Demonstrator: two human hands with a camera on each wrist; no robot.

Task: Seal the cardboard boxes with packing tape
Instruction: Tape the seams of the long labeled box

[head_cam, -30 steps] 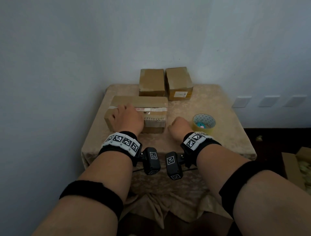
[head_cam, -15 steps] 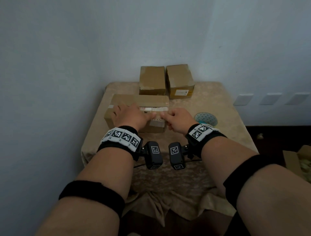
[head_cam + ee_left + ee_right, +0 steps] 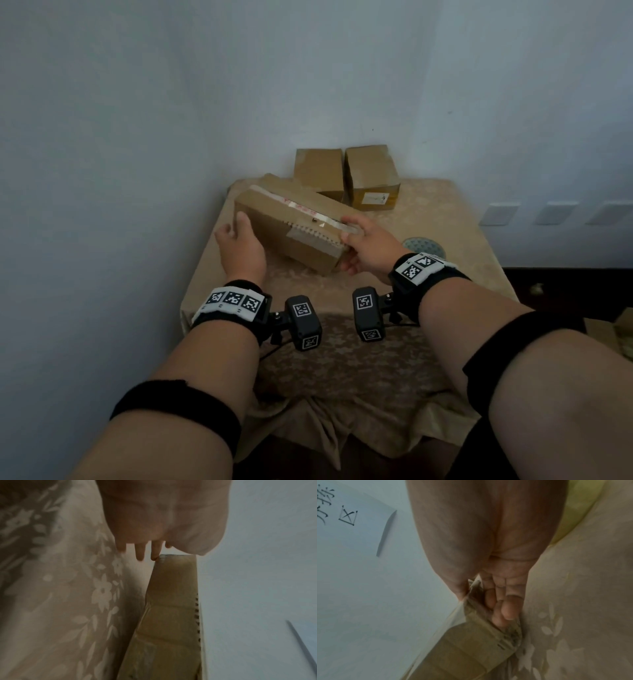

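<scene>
A long cardboard box [image 3: 298, 229] with a strip of clear tape along its top seam sits skewed on the table, its right end nearer me. My left hand [image 3: 239, 240] rests against its left end with straight fingers [image 3: 139, 551] touching the corner of the box [image 3: 171, 601]. My right hand [image 3: 366, 243] grips the right end, thumb on top over the tape, fingers [image 3: 501, 608] curled against the end face of the box [image 3: 462, 649]. The roll of packing tape [image 3: 423, 246] lies on the cloth behind my right wrist, partly hidden.
Two smaller cardboard boxes [image 3: 320, 171] [image 3: 371, 178] stand side by side at the back of the table [image 3: 445, 212], which is draped in a beige floral cloth. Walls close in on the left and behind. An open carton [image 3: 616, 329] sits on the floor at right.
My right hand left the spot beside the tape roll and took the long box's right end. The box has been swung from lying square to skewed, with my left hand shifted to its left end.
</scene>
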